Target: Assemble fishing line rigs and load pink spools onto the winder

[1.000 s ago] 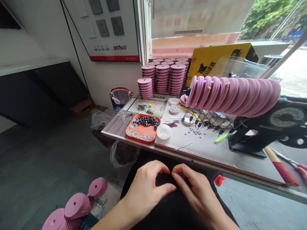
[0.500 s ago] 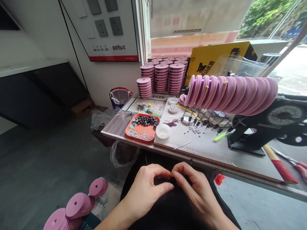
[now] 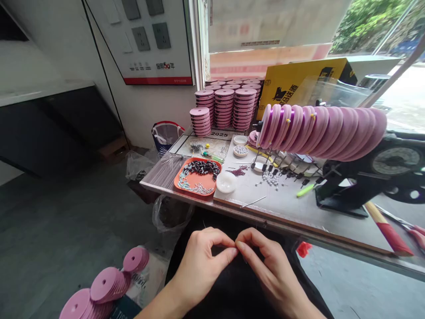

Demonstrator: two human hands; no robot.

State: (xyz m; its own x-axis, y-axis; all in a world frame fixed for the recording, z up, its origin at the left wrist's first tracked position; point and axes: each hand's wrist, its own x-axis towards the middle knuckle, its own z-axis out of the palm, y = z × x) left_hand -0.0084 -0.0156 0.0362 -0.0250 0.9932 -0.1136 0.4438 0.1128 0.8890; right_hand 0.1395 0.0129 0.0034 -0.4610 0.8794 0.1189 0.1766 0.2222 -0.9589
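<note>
My left hand (image 3: 206,261) and my right hand (image 3: 267,261) meet fingertip to fingertip over my dark-clothed lap, just below the table edge. Thumb and forefinger are pinched together on each hand. Whatever they hold is too small to make out; a faint thin strand shows near the left knuckles. On the table ahead lies an orange tray (image 3: 177,184) with black, pale blue and silvery small pieces in it. Beside it sits a white round dish (image 3: 226,182). A thin metal rod (image 3: 253,202) rests on the grey board (image 3: 299,217).
A black stand (image 3: 348,188) carries a row of pink spools (image 3: 322,130) at the right. More pink spools (image 3: 223,108) are stacked at the back, others (image 3: 109,285) low at the left. White beads (image 3: 270,180), scissors (image 3: 395,215) and a yellow box (image 3: 299,82) are also here.
The left thumb has closed up against its forefinger, from a visible gap before. Both hands have shifted slightly to the left, fingertips still together.
</note>
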